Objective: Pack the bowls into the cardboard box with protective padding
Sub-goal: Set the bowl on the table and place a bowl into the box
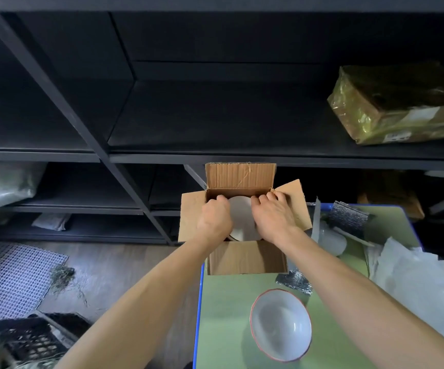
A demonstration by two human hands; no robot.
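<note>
gripping bowl [243,218] in box [245,259], left hand [214,221], right hand [274,217], flaps [192,214] splayed outward

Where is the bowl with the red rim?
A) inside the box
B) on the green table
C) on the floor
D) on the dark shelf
B: the bowl sits upright on the green table, on the near side of the box and outside it.
</note>
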